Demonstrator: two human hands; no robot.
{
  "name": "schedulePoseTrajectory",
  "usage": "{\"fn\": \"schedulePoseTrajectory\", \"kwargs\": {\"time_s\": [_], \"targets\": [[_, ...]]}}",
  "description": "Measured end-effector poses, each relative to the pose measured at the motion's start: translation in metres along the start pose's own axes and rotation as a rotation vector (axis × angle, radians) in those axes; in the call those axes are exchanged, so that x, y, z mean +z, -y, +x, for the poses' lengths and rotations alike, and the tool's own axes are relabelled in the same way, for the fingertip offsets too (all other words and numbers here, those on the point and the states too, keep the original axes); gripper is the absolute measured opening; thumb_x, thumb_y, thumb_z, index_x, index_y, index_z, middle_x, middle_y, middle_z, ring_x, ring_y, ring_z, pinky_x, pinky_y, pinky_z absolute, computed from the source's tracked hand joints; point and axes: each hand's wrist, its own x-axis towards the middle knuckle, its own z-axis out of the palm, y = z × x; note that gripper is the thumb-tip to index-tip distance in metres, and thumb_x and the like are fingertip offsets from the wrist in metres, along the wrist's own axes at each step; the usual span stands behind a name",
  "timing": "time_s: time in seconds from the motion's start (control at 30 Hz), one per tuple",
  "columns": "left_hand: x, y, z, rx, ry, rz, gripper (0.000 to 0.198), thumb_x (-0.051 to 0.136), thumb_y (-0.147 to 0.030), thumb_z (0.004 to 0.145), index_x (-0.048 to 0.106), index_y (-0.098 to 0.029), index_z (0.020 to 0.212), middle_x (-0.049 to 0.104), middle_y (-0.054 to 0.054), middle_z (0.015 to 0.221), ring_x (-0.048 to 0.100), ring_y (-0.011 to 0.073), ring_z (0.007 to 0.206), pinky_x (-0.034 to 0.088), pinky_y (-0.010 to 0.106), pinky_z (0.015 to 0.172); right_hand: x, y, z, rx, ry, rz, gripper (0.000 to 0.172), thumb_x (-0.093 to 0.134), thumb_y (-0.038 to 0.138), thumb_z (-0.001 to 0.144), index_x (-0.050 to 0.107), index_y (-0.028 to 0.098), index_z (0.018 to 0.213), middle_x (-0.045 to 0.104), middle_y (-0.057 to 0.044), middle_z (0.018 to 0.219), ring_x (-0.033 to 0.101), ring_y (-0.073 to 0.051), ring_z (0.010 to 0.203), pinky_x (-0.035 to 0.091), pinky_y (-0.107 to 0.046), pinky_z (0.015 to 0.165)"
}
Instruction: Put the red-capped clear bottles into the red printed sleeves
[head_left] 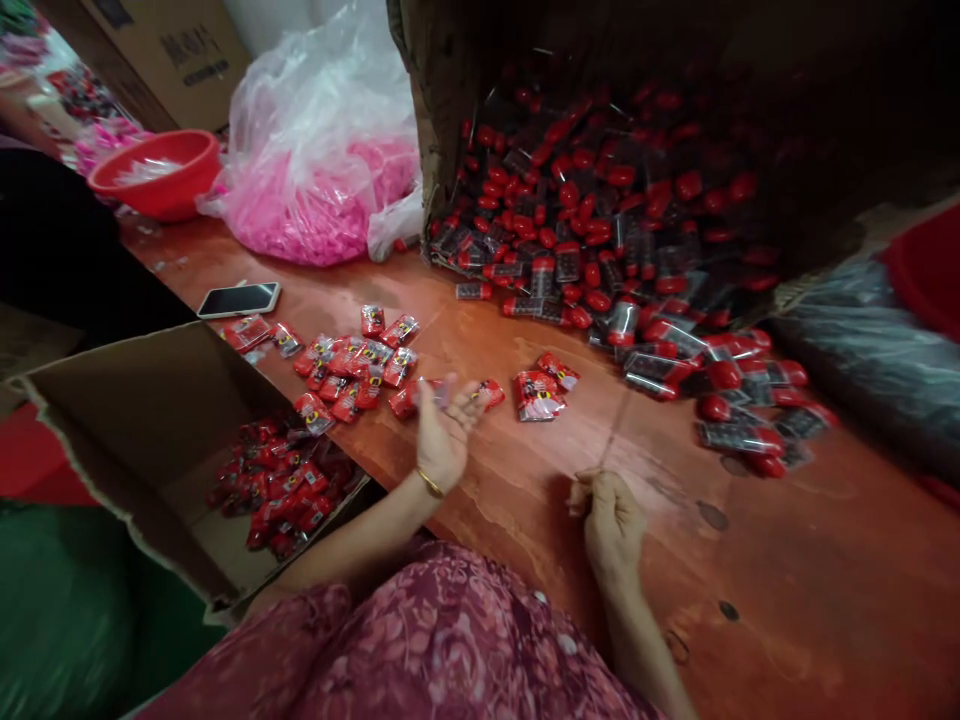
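Observation:
My left hand (pixel 444 432) is raised palm-up over the red-brown table (pixel 787 560), its fingers blurred by motion; something small and pale shows at the fingertips. It hovers by a scatter of small red packets (pixel 352 368), with two more packets (pixel 541 388) to its right. My right hand (pixel 611 520) rests on the table with fingers curled in a pinch on a thin stick or strand (pixel 616 432) that runs up and away. A pile of red-capped clear tubes (pixel 660 340) spills from a tipped cardboard box (pixel 450 110) beyond.
An open cardboard box (pixel 135 420) at the left table edge holds more red packets (pixel 281 485). A phone (pixel 238 299) lies near it. Farther back sit a clear bag of pink pieces (pixel 322 190) and a red bowl (pixel 159 172). A dark bag (pixel 870 350) lies right.

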Motion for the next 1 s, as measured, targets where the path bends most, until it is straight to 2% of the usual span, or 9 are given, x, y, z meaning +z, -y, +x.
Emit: {"fn": "schedulePoseTrajectory", "kwargs": {"time_s": [0.1,0.2,0.27,0.4,0.53,0.63,0.73,0.87,1.0], "targets": [[-0.028,-0.039,0.016,0.233,-0.169,-0.115,0.056,0.039,-0.074,0.071,0.059,-0.022,0.080,0.070,0.005,0.086,0.065,0.0166,0.085,0.049,0.031,0.081,-0.004,-0.006,0.001,0.008,0.015,0.004,0.041,0.047,0.055,0.082,0.052,0.018,0.065,0.046,0.005,0.046,0.043,-0.009,0.039,0.036,-0.021,0.040],[-0.042,-0.060,0.015,0.456,-0.166,-0.138,0.066,0.040,-0.080,0.063,0.059,-0.020,0.082,0.068,0.009,0.099,0.061,0.0198,0.100,0.047,0.033,0.086,-0.004,-0.009,0.003,0.011,0.053,0.010,0.042,0.048,0.056,0.081,0.052,0.018,0.064,0.046,0.005,0.044,0.042,-0.009,0.039,0.035,-0.021,0.039],[-0.035,-0.059,0.012,0.504,-0.140,-0.028,0.067,0.044,-0.078,0.062,0.061,-0.019,0.089,0.066,0.010,0.106,0.060,0.0218,0.103,0.046,0.035,0.089,-0.003,-0.009,0.003,0.008,0.072,0.006,0.043,0.048,0.057,0.081,0.052,0.018,0.063,0.046,0.005,0.044,0.042,-0.008,0.038,0.035,-0.020,0.038],[0.000,-0.040,0.027,0.623,-0.034,0.781,0.049,0.065,-0.053,0.065,0.063,-0.018,0.101,0.061,0.013,0.118,0.052,0.0282,0.116,0.037,0.041,0.099,-0.004,-0.009,0.003,0.010,0.072,-0.025,0.042,0.050,0.056,0.080,0.053,0.017,0.063,0.047,0.004,0.046,0.043,-0.008,0.039,0.036,-0.020,0.038],[0.017,-0.042,0.078,0.870,-0.055,1.715,0.056,0.063,-0.036,0.072,0.054,-0.015,0.123,0.033,0.017,0.145,0.014,0.0356,0.138,0.007,0.052,0.109,-0.006,-0.012,0.003,0.003,0.094,-0.036,0.042,0.051,0.056,0.080,0.053,0.018,0.063,0.047,0.004,0.047,0.044,-0.009,0.040,0.037,-0.021,0.039],[0.005,-0.065,0.110,0.818,-0.107,2.064,0.054,0.046,-0.042,0.082,0.051,-0.011,0.126,0.029,0.020,0.146,0.015,0.0379,0.136,0.006,0.055,0.107,-0.007,-0.013,0.004,-0.006,0.118,-0.031,0.041,0.050,0.055,0.080,0.053,0.018,0.063,0.047,0.004,0.047,0.043,-0.009,0.040,0.037,-0.021,0.039],[-0.017,-0.092,0.117,0.719,-0.192,2.244,0.056,0.034,-0.046,0.086,0.046,-0.013,0.129,0.032,0.019,0.145,0.025,0.0383,0.132,0.016,0.057,0.104,-0.007,-0.012,0.004,-0.013,0.130,-0.054,0.042,0.049,0.055,0.081,0.053,0.018,0.063,0.047,0.004,0.047,0.044,-0.009,0.040,0.037,-0.021,0.039],[-0.049,-0.120,0.095,0.486,-0.337,2.384,0.060,0.029,-0.049,0.086,0.038,-0.015,0.135,0.029,0.018,0.145,0.038,0.0372,0.124,0.032,0.051,0.096,-0.007,-0.012,0.004,-0.023,0.138,-0.085,0.042,0.048,0.056,0.081,0.052,0.018,0.062,0.047,0.004,0.046,0.044,-0.009,0.040,0.037,-0.020,0.039],[-0.090,-0.143,0.061,0.371,-0.429,2.493,0.060,0.024,-0.045,0.087,0.035,-0.014,0.137,0.036,0.019,0.141,0.041,0.0343,0.123,0.031,0.050,0.098,-0.007,-0.011,0.003,-0.038,0.131,-0.101,0.041,0.047,0.055,0.082,0.052,0.018,0.063,0.048,0.004,0.047,0.044,-0.009,0.040,0.037,-0.020,0.039]]}}
